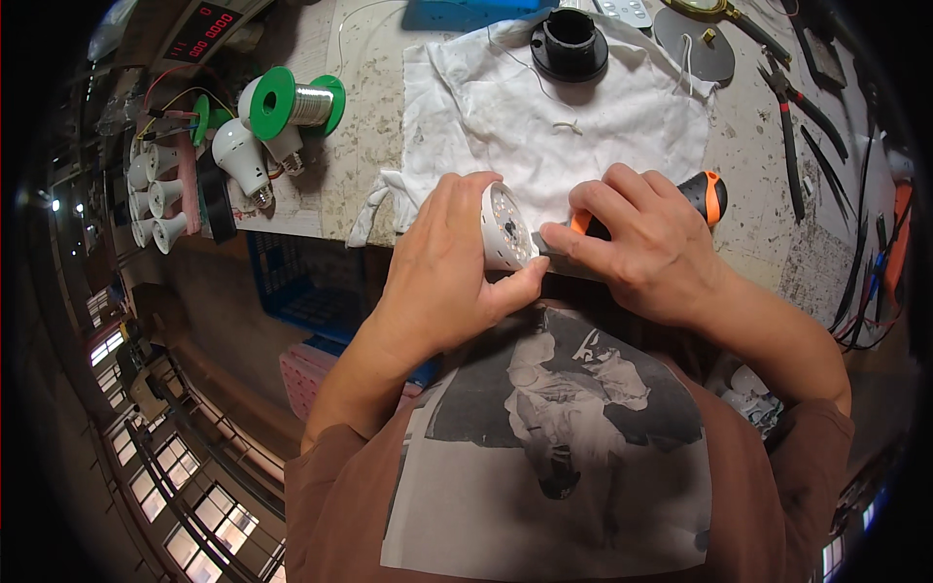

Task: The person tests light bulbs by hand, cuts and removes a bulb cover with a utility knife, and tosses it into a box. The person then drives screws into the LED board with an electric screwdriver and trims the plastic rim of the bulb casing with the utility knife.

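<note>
- Closest in, the worker's brown shirt (pixel 326 496) with its grey printed panel fills the space below the bench edge.
- Over that edge, the left hand (pixel 437 255) is closed round a white lamp housing (pixel 498 243), thumb at its lower rim, fingers over the top; the housing lies tilted on its side, its open face with the round LED board turned toward the other hand.
- The right hand (pixel 641 233) is wrapped round an orange-and-black handled tool (pixel 711 197), its metal end just beside the housing's rim; I can't tell whether they touch.
- Left of the hands and lower down, a blue crate (pixel 303 284) sits beneath the bench.
- Past the hands, a rumpled white cloth (pixel 622 126) covers the middle of the bench (pixel 369 126).
- Off to the left lie a white bulb (pixel 236 155) and a green spool (pixel 275 101) of silvery wire; to the right, pliers (pixel 785 107) with red-and-black handles.
- Farthest, a black round fixture (pixel 570 60) stands on the cloth, a grey disc (pixel 671 44) beside it.
</note>
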`<state>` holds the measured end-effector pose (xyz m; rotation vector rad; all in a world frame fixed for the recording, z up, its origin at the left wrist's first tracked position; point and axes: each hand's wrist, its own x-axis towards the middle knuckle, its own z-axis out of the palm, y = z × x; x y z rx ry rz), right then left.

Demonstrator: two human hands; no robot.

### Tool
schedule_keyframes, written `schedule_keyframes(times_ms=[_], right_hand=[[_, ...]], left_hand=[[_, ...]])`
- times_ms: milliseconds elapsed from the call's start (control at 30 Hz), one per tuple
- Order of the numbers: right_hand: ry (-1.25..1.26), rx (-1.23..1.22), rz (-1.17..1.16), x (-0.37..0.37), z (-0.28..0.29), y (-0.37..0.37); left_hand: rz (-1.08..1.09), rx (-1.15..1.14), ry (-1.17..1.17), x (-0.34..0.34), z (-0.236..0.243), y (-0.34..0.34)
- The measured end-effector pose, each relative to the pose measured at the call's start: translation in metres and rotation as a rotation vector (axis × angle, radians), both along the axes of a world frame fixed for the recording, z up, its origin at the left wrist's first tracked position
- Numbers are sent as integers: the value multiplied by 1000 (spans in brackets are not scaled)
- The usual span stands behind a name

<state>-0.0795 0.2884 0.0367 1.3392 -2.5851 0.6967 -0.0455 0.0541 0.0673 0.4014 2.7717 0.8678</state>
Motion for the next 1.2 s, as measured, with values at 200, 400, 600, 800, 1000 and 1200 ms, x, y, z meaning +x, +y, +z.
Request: schedule_keyframes(times_ms=[200,400,600,800,1000,1200], right_hand=[[-111,-27,119,-2,2,8],[-159,-7,168,-6,6,11],[-204,-1,246,-15,7,16],[-164,-27,207,-13,4,15],[-196,-1,191,-8,8,9],[-115,-26,90,6,1,5]], left_hand=[[6,14,-60,8,5,3],[-30,-4,42,16,2,7],[-16,-26,-24,13,5,7],[-14,-19,-29,12,5,7],[-14,-15,-36,11,5,7],[-41,12,-55,7,4,4]])
